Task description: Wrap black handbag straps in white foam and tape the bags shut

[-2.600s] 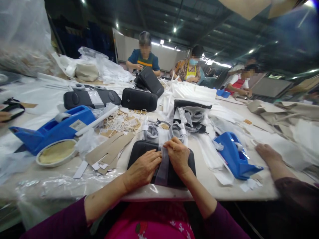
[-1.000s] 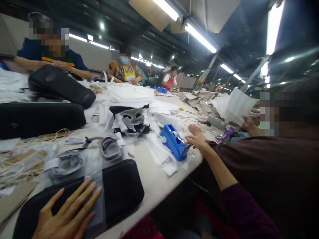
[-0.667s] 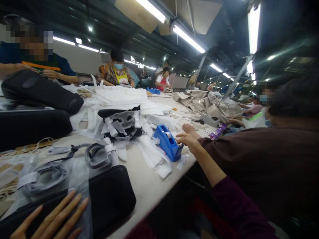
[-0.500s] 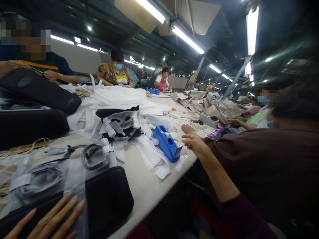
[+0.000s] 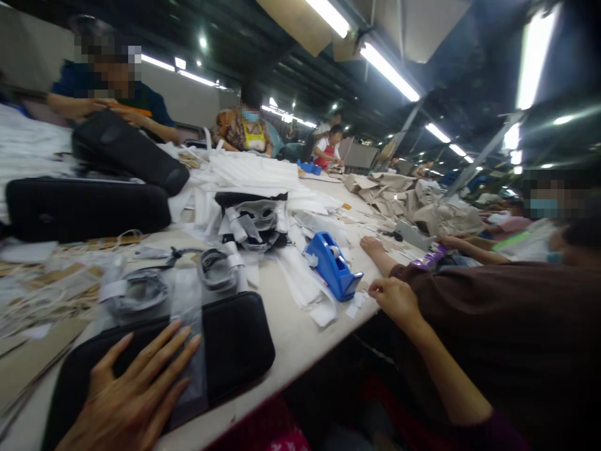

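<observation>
My left hand (image 5: 136, 382) lies flat, fingers spread, on a black zippered-looking case (image 5: 239, 344) at the table's near edge. Under its fingertips runs a strip of clear plastic film (image 5: 186, 307) across the case. Behind the case rest bagged coils of grey cable (image 5: 218, 269) with white wraps. On the right, my right hand (image 5: 397, 304) is raised at the table edge, its fingers bent and pinched together; whatever they hold is too small to make out. Close to it stand a blue tape dispenser (image 5: 331, 266) and some small white paper pieces (image 5: 357, 302).
A co-worker in a brown top (image 5: 493, 313) sits close on my right, a hand on the table. Black cases (image 5: 89, 210) stand at the left. White foam sheets (image 5: 253, 172) and a dark bundle in plastic (image 5: 256, 219) lie mid-table, beige fabric (image 5: 389, 194) farther back.
My right hand has drawn back towards the table edge, and its spread fingers have closed into a pinch. My left hand stays on the case. The view has turned left.
</observation>
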`<state>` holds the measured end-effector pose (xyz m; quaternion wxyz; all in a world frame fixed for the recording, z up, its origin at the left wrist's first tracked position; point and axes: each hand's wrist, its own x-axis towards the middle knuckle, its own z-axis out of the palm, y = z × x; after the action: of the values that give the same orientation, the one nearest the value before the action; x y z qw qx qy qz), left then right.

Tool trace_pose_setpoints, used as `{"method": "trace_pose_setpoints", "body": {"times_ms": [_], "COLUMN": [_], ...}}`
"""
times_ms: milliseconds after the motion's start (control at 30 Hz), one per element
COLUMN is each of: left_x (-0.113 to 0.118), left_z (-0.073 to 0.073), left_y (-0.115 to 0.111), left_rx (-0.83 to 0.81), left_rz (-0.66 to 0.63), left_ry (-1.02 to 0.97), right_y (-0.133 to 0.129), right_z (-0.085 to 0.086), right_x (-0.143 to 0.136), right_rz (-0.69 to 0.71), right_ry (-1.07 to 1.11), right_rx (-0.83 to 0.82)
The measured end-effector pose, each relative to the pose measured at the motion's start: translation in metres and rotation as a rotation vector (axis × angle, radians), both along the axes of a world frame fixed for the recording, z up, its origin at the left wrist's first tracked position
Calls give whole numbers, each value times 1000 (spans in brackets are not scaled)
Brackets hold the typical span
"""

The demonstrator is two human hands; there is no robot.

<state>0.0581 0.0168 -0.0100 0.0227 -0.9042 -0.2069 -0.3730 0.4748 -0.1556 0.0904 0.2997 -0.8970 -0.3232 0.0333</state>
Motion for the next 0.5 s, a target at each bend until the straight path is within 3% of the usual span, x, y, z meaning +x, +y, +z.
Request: {"method": "trace_pose_setpoints", "body": {"times_ms": [67, 133, 200, 267, 367, 500], "left_x": [-5, -10, -15, -18, -20, -20], "left_z": [12, 20, 24, 24, 21, 19], "left_y": [-5, -8, -9, -9, -10, -11], "left_rx": [-47, -60, -88, -122, -164, -209], "left_rz": [23, 22, 35, 45, 46, 39], "left_ry": [65, 181, 267, 311, 291, 248], "right_y": [24, 62, 106, 147, 196, 229], "right_z": [29, 53, 67, 70, 61, 45], "right_x": [-34, -79, -129, -177, -229, -258], "right_rz": [382, 770, 1154, 1455, 1690, 1718], "right_ry": [-381, -618, -654, -654, -730, -870], "right_rx": [-154, -200, -198, -212, -328, -530]}}
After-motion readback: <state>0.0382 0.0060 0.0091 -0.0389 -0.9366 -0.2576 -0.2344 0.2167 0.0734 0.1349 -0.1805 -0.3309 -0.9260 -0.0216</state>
